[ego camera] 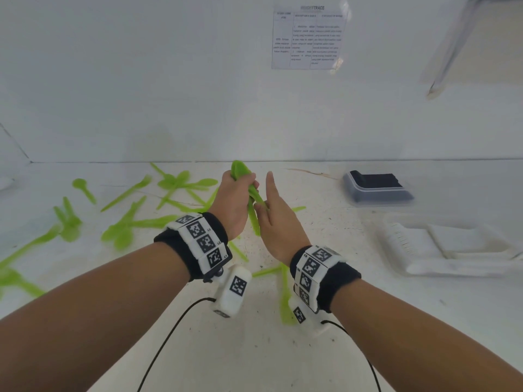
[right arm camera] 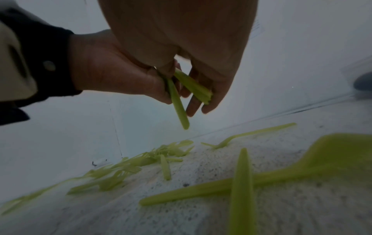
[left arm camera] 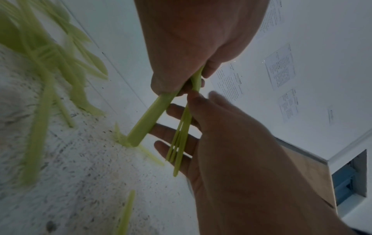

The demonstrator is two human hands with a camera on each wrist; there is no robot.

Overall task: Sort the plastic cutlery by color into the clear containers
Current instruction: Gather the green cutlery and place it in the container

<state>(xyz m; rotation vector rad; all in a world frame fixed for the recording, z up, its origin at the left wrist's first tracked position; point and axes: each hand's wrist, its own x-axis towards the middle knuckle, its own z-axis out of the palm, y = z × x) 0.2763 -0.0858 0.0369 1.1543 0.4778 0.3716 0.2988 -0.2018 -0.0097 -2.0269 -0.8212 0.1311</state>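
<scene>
My left hand (ego camera: 236, 198) grips a bundle of green plastic cutlery (ego camera: 253, 206), spoon bowls sticking up above the fist and handles pointing down. My right hand (ego camera: 273, 213) sits just right of it, fingers straight, thumb and palm side touching the handles. In the left wrist view the handles (left arm camera: 145, 118) fan out across the spread fingers (left arm camera: 173, 132) of my right hand (left arm camera: 231, 135). In the right wrist view the handles (right arm camera: 179, 103) hang below both hands. Several loose green spoons and forks (ego camera: 127, 224) lie scattered over the left of the white table.
A clear container holding black pieces (ego camera: 376, 188) stands at the back right. A second clear container (ego camera: 452, 250), blurred, lies nearer on the right. More green pieces (ego camera: 284, 292) lie under my right wrist. A white wall with a printed sheet (ego camera: 308, 38) closes the back.
</scene>
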